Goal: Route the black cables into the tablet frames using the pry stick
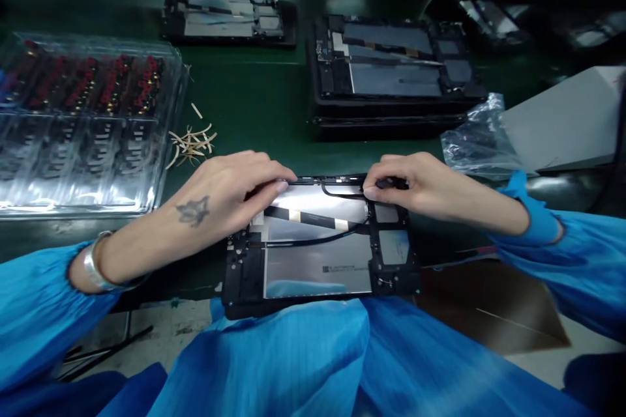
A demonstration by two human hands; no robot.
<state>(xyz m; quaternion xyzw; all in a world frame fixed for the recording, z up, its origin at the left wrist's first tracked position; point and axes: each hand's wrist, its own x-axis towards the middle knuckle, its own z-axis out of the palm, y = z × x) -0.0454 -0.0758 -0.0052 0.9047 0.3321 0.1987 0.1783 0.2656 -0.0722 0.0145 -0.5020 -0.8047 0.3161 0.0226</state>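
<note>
An opened tablet (317,267) lies in front of me at the near table edge, its silver battery and black frame bare. My left hand (239,186) is closed at its far left edge, thumb and forefinger pinching the rim. On the far right edge, my right hand (415,186) is pinched, thumb tip on a thin black cable (342,195) that loops across the tablet. Something dark shows within the curled right fingers; I cannot make out what it is. A dark flat strip (313,217) with pale patches crosses the battery.
On the left stands a clear plastic tray (161,163) of red-and-black small parts. Thin tan strips (190,143) lie beside it. Behind are stacked opened tablets (391,107) and another tablet (220,16). A clear plastic bag (474,137) and a white box (567,120) sit at right.
</note>
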